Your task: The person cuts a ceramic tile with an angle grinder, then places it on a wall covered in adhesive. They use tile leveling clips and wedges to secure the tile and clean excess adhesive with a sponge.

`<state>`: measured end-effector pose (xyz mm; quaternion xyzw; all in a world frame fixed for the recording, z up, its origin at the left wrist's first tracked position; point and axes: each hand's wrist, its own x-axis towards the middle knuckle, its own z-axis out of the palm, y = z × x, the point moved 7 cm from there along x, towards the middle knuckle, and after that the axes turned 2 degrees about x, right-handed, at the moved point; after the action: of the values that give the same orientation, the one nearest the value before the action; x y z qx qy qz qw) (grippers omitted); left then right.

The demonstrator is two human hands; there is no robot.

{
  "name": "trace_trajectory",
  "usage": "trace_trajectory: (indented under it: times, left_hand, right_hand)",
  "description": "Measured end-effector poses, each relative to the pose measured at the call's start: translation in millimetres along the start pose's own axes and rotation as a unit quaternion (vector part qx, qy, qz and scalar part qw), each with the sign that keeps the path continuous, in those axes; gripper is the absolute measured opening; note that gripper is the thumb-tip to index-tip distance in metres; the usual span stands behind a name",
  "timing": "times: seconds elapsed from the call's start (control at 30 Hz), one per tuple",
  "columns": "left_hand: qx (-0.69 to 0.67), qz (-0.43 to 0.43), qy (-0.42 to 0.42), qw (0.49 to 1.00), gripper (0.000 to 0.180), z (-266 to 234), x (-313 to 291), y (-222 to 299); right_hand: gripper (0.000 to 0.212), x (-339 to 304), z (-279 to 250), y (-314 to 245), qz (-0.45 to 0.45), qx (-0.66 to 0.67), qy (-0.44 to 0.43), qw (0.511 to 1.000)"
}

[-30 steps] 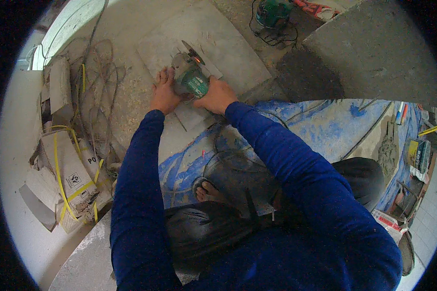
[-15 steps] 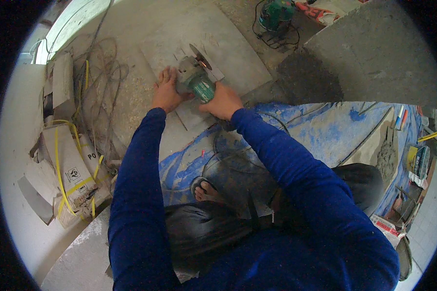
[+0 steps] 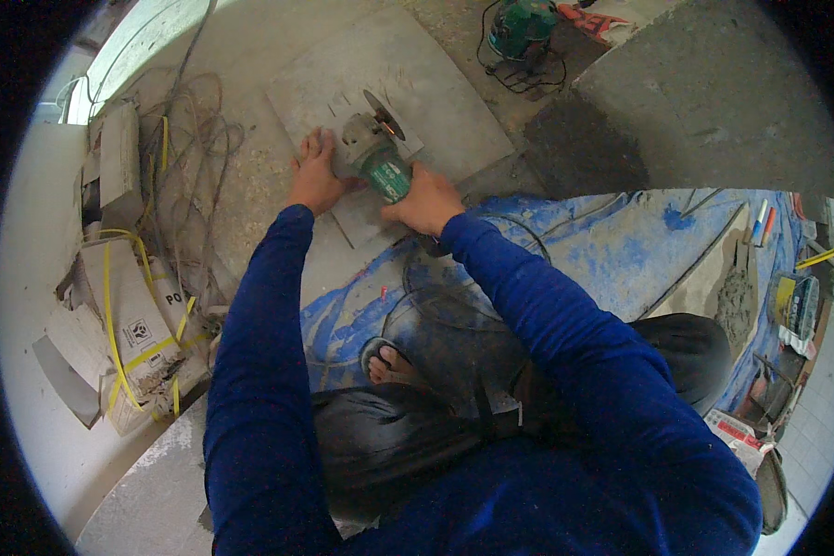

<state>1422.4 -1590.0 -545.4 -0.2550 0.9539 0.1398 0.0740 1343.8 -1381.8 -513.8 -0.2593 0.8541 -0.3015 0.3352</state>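
Note:
My right hand [image 3: 428, 200] is wrapped round the green body of an angle grinder [image 3: 385, 172]. The grinder's grey head points away from me, and its thin round disc [image 3: 384, 113] stands on edge over a pale tile piece [image 3: 410, 143]. Beneath lies a large grey tile slab [image 3: 445, 102] with several dark cut marks. Left of the grinder, my left hand [image 3: 315, 176] presses down on the slab near its left edge, fingers stretched forward and thumb toward the tool. Whether the disc touches the tile piece cannot be made out.
Tangled cables [image 3: 190, 157] and strapped cartons [image 3: 134, 315] lie at the left. A green power tool [image 3: 524, 32] stands at the back. A dusty blue sheet [image 3: 612, 246] spreads before my legs. At the right are a grey board with mortar [image 3: 737, 287] and two markers [image 3: 763, 225].
The grinder and both hands hold nearly the same place over the slab. The whole view has shifted slightly.

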Motion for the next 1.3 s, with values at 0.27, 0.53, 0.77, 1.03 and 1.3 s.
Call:
trace_trajectory:
  times: [0.27, 0.53, 0.77, 1.03, 1.3]
  left_hand:
    - [0.004, 0.002, -0.007, 1.0, 0.12, 2, 2, -2]
    - [0.002, -0.004, -0.001, 1.0, 0.121, 9, 4, -6]
    - [0.02, 0.013, 0.01, 1.0, 0.122, 10, 7, -8]
    - [0.026, -0.016, -0.024, 0.999, 0.126, 6, 4, -4]
    - [0.021, -0.012, -0.021, 0.999, 0.121, 1, 1, 1]
  right_hand:
    - [0.084, -7, -1, 3, 0.0, -0.024, 0.003, 1.0]
    - [0.085, -16, -2, 10, -0.005, -0.015, -0.013, 1.0]
    - [0.089, -28, -6, 12, -0.006, -0.013, -0.004, 1.0]
    - [0.087, -40, -10, 14, -0.017, -0.002, -0.009, 1.0]
    - [0.09, -47, -5, 26, 0.01, -0.042, -0.012, 0.999]
